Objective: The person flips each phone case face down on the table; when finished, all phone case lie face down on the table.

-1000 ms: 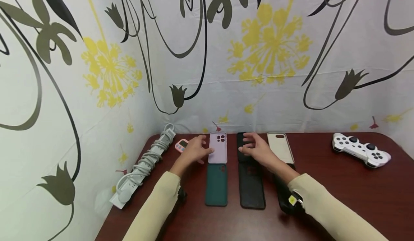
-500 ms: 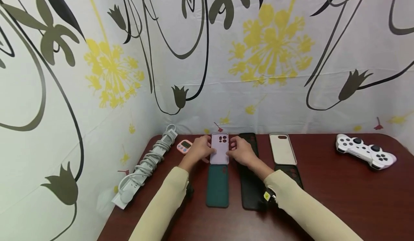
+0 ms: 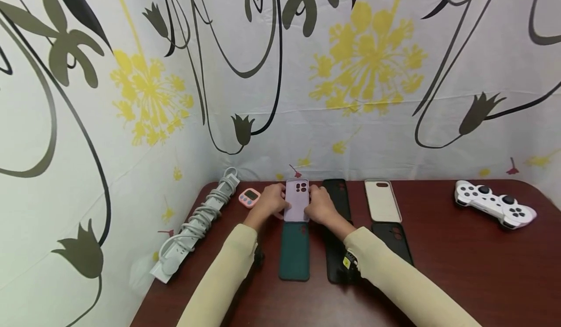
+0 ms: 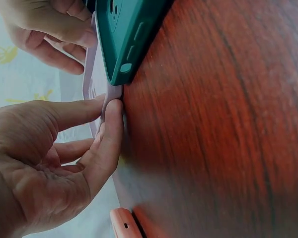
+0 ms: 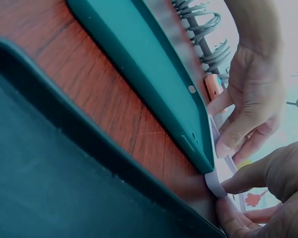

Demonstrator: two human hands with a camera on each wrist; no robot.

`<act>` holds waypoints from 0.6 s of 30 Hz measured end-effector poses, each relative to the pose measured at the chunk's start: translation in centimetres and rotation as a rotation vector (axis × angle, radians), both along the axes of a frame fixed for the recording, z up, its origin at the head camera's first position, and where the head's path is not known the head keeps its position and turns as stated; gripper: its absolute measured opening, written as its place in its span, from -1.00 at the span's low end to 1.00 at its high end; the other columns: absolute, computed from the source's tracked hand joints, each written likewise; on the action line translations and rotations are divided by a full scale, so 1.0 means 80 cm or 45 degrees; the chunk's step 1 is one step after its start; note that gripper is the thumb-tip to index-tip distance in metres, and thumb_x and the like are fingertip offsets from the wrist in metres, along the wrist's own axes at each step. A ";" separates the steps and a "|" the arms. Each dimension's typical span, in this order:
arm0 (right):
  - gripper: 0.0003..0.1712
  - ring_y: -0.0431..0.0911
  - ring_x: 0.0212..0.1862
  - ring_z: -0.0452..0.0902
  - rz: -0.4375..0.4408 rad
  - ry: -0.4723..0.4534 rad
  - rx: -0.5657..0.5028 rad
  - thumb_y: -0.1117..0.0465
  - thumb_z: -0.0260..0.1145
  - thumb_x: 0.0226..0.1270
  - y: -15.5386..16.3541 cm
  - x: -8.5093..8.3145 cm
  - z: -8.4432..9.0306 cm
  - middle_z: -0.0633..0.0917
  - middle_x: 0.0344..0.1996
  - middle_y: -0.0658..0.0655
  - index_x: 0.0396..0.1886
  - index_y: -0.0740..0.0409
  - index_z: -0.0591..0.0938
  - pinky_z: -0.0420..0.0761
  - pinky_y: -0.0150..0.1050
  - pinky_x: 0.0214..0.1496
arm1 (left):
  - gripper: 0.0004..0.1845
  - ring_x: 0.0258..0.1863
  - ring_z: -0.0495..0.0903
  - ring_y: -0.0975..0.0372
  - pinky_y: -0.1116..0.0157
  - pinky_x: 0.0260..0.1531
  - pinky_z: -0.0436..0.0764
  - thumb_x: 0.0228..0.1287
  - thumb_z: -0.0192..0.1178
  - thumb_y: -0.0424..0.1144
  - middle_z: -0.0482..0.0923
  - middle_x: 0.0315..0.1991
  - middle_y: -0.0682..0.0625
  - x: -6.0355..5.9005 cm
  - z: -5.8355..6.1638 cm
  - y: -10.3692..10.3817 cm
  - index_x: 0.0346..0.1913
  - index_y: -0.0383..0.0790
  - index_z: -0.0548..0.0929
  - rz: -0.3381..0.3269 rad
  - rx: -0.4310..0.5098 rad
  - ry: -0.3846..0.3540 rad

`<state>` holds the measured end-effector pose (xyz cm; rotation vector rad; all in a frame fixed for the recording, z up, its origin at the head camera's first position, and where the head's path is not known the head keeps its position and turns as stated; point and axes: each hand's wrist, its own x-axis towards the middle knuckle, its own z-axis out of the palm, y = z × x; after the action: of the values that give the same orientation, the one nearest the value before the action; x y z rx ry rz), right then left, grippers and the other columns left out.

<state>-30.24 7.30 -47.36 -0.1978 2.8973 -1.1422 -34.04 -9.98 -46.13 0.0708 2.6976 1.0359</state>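
A lilac phone case (image 3: 297, 198) lies at the back of the table, its inside facing up. My left hand (image 3: 271, 201) pinches its left edge between thumb and fingers, as the left wrist view confirms. On the opposite edge, my right hand (image 3: 321, 206) pinches the rim, thumb on the inner side in the right wrist view. Directly in front of the lilac case sits a dark green phone case (image 3: 294, 254). To the right is a column of two black phone cases, the rear one (image 3: 337, 198) and the front one (image 3: 335, 263), partly covered by my right wrist.
A cream phone case (image 3: 383, 201) with another black case (image 3: 394, 239) before it stands farther right. A white game controller (image 3: 493, 205) occupies the right side. Leftward are a pink timer (image 3: 249, 198) and a cord-wrapped power strip (image 3: 197, 227). Patterned cloth rises behind the table.
My right hand has moved left from above the rear black case to the lilac case's right edge and taken hold there. My left hand has stayed near the left edge, now gripping it.
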 end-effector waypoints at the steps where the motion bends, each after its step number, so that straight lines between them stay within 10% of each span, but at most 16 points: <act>1: -0.33 0.17 0.03 0.48 -0.004 -0.010 0.001 0.43 0.36 0.18 -0.001 0.000 0.000 0.57 0.09 0.44 0.34 0.47 0.50 0.62 0.07 0.01 | -0.34 -0.34 0.77 0.03 0.21 -0.63 0.76 0.24 0.48 -0.46 0.56 -0.10 -0.17 0.000 0.000 0.000 0.40 -0.41 0.51 -0.003 0.004 0.000; 18: -0.42 0.19 -0.02 0.51 -0.030 0.006 0.104 0.45 0.34 0.15 -0.012 0.002 -0.002 0.52 0.10 0.46 0.23 0.45 0.54 0.64 0.10 0.01 | -0.45 -0.36 0.72 0.09 0.28 -0.68 0.71 0.31 0.26 -0.48 0.61 -0.20 -0.13 0.007 0.008 -0.002 0.39 -0.32 0.58 -0.084 -0.186 0.155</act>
<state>-30.08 6.37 -47.52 -0.1658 2.9510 -1.0248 -33.49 -10.13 -45.52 0.2004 2.8500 0.8381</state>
